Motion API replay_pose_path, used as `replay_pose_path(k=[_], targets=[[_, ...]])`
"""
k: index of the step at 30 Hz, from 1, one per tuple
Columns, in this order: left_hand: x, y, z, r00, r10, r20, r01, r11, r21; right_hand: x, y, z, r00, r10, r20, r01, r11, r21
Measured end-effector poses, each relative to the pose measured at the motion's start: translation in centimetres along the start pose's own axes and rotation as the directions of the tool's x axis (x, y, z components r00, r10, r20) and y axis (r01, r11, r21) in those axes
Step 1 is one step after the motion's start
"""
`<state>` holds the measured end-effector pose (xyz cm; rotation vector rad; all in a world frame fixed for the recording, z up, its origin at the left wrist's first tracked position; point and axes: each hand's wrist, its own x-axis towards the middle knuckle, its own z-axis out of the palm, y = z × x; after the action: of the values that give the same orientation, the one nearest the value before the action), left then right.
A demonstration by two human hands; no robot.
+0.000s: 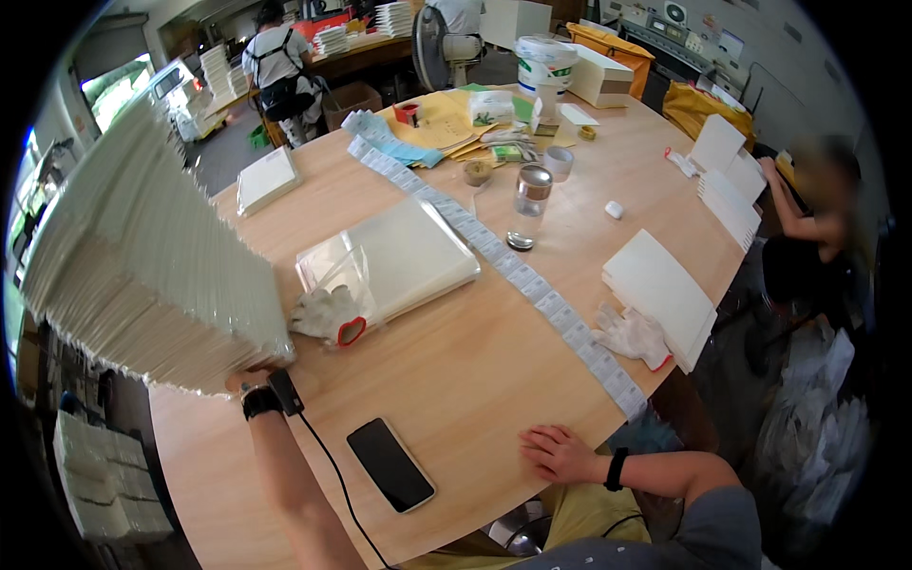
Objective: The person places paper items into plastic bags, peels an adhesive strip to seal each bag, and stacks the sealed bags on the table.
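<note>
A tall, leaning stack of plastic-wrapped white packs (142, 256) stands at the left of the table. At its lower near corner is my left hand (252, 378), its fingers mostly hidden against the packs, so its grip cannot be made out. My right hand (559, 454) lies on the table's near edge, fingers laid flat, holding nothing. Between my arms rests a black-screened phone (390, 464). Beyond it sits a pile of clear plastic sleeves (408, 252), with a white work glove (328, 313) on its near left corner. A long strip of printed labels (522, 277) runs diagonally across the table.
A clear tumbler (529, 204) stands upright past the strip. At right lie white sheets (660, 290) and another glove (632, 334). Tape rolls, yellow envelopes (446, 119) and a white bucket (545, 66) crowd the far end. A person (817, 209) sits at right.
</note>
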<state>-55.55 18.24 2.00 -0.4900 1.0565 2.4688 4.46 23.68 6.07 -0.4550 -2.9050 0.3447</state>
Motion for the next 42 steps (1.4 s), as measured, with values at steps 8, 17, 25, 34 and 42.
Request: replay_pose_path(k=[8, 17, 25, 34, 42], targets=[[-17.8, -3.6, 1.1, 0.771, 0.529, 0.355, -0.630, 0.547, 0.551, -0.3, 0.3, 0.1, 0.991, 0.008, -0.135, 0.002, 0.997, 0.076], [-24.4, -21.5, 16.5, 0.064, -0.182, 0.981, -0.937, -0.349, -0.004, -0.9, 1.4, 0.1, 0.982, -0.003, -0.188, 0.030, 0.989, 0.145], [-17.4, -25.2, 17.1, 0.168, -0.437, 0.884, -0.962, -0.269, 0.049, -1.2, 2.4, 0.6, 0.977, 0.006, -0.211, 0.036, 0.980, 0.194], [-19.5, -26.5, 16.2, 0.023, -0.348, 0.937, -0.811, -0.555, -0.186, -1.3, 2.8, 0.6, 0.981, 0.025, -0.194, 0.035, 0.953, 0.300], [-19.7, -26.1, 17.1, 0.189, -0.200, 0.961, -0.881, -0.467, 0.076, 2.7, 9.6, -7.1, 0.986, 0.160, 0.040, -0.120, 0.527, 0.841]])
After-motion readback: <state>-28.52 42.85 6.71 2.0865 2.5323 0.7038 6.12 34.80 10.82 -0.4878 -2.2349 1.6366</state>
